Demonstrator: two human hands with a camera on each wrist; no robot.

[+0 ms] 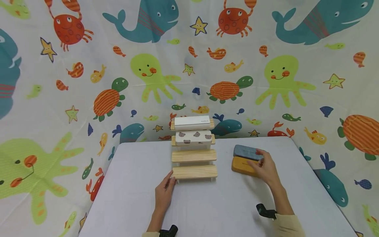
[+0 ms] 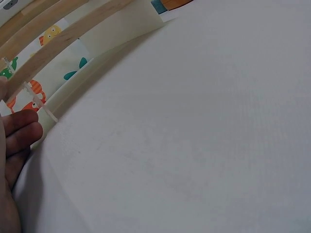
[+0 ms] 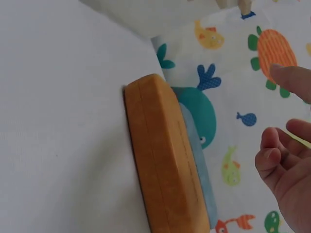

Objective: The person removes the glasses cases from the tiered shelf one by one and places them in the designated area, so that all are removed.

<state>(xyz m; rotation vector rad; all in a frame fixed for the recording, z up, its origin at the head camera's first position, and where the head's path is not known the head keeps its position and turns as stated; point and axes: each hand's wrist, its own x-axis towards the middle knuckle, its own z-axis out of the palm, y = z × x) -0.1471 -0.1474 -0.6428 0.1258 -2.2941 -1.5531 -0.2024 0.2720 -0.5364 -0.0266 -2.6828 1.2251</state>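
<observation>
A stepped wooden rack (image 1: 194, 172) with pale plank tiers stands in mid-table. My left hand (image 1: 164, 194) holds the left end of its lowest plank; in the left wrist view, a fingertip meets the plank (image 2: 53, 51) and other fingers (image 2: 24, 131) bend below it. To the right lie two oblong cases, like glasses cases: a blue case (image 1: 244, 151) behind a mustard-orange case (image 1: 242, 165). Over their right ends is my right hand (image 1: 267, 169), thumb and fingers spread apart. From the right wrist, the orange case (image 3: 158, 155) appears apart from that hand (image 3: 291, 160).
On the top tier lies a plain white case (image 1: 191, 122) with small lettering. The tier below carries a white case with brown patches (image 1: 193, 138). A white cloth covers the table (image 1: 133, 184). Behind and at the sides hangs a curtain printed with sea animals (image 1: 177, 89).
</observation>
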